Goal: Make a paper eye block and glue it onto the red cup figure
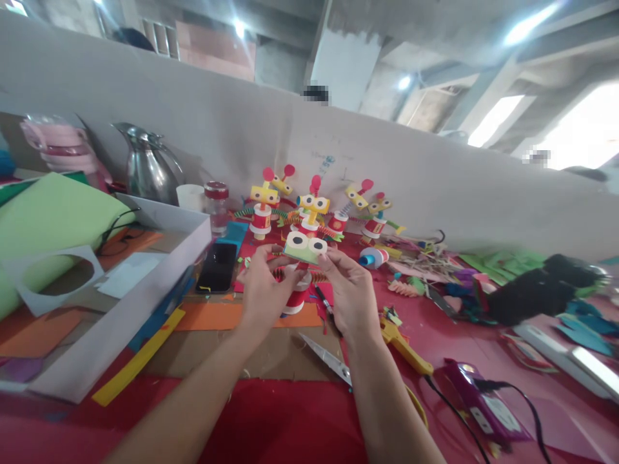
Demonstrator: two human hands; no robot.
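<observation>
A paper robot head (304,251), pale green with two white-and-black eyes, is held up at the centre. My left hand (264,283) has its fingers on the head's left side. At the right edge my right hand (352,287) pinches it between thumb and finger. Below the head stands a red-and-white paper body (296,299) with springy folded arms, partly hidden by my hands. Whether the head touches this body I cannot tell. Scissors (329,361) lie open on brown cardboard (271,354), near my right wrist. A black pen (325,301) is beside my right hand.
Several finished paper robots (264,212) stand behind. A phone (217,267), white box (145,283), steel jug (149,164) and jar (216,206) are left. A yellow glue gun (406,348), its cord, a purple packet (483,403) and paper scraps (503,264) lie right.
</observation>
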